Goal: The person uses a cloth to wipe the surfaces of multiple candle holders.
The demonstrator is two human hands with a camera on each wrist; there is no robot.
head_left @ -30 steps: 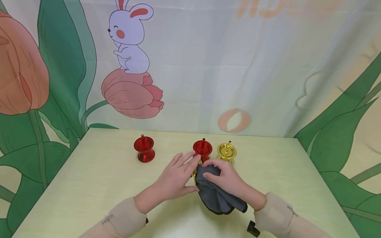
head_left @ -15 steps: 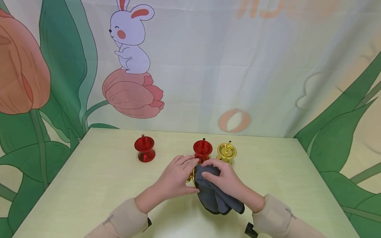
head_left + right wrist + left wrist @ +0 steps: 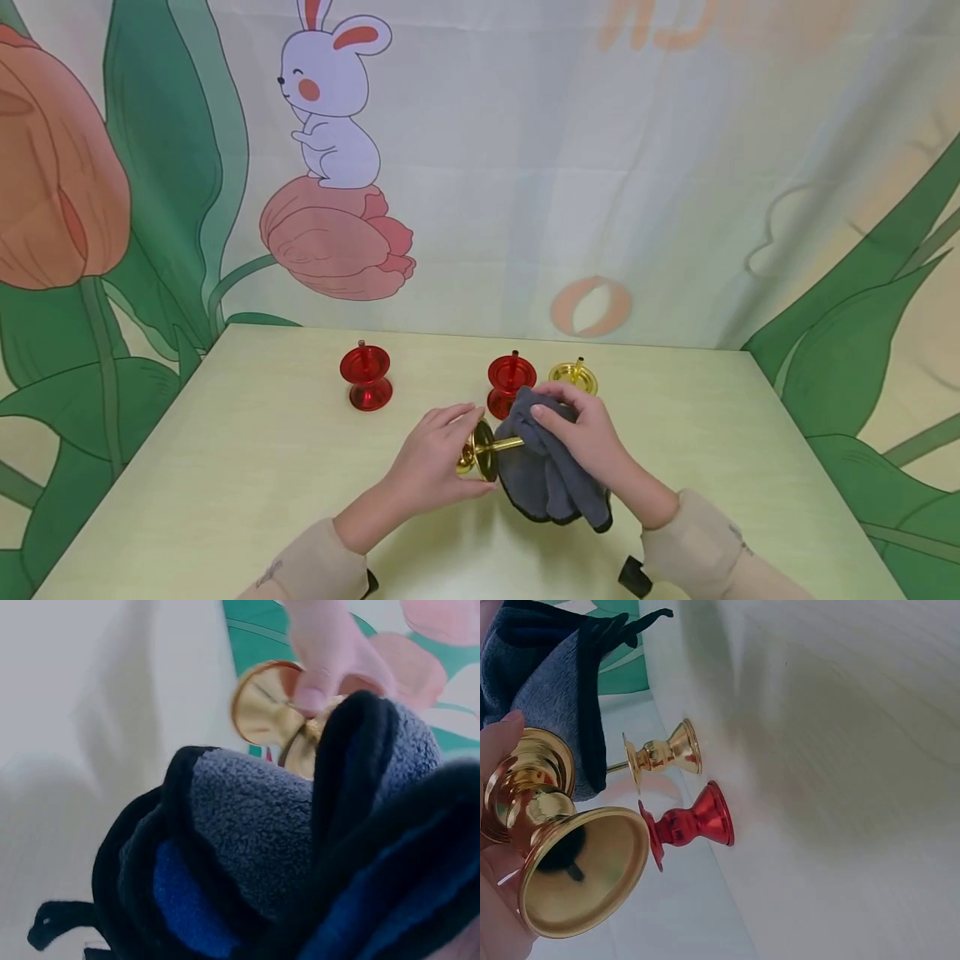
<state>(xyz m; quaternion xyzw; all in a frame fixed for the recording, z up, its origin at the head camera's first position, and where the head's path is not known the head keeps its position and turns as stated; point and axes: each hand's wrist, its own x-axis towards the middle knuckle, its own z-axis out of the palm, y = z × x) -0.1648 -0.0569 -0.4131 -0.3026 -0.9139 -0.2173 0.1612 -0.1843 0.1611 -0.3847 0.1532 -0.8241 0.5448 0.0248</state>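
Observation:
My left hand (image 3: 427,462) grips a shiny gold candle holder (image 3: 486,457) tipped on its side above the table. Its thin spike points right, towards a dark grey cloth (image 3: 543,475) with black edging. That cloth is bunched in my right hand (image 3: 588,433), thumb and fingers pinching its top. In the left wrist view the holder's hollow base (image 3: 592,874) faces the camera, and the cloth (image 3: 551,690) hangs beside its dish. Folded cloth (image 3: 247,817) covers much of the right wrist view, showing a blue underside; the held holder (image 3: 266,709) is partly hidden behind it.
Behind my hands stand a red candle holder (image 3: 512,375) and a second gold one (image 3: 572,375), partly covered by my right hand. Another red candle holder (image 3: 365,379) stands farther left. A printed curtain (image 3: 480,183) hangs behind the pale table (image 3: 247,467).
The cloth has drawn back from the gold holder's dish, exposing its spike and dark inner face. My right hand has risen slightly rightward; the left has shifted a little lower.

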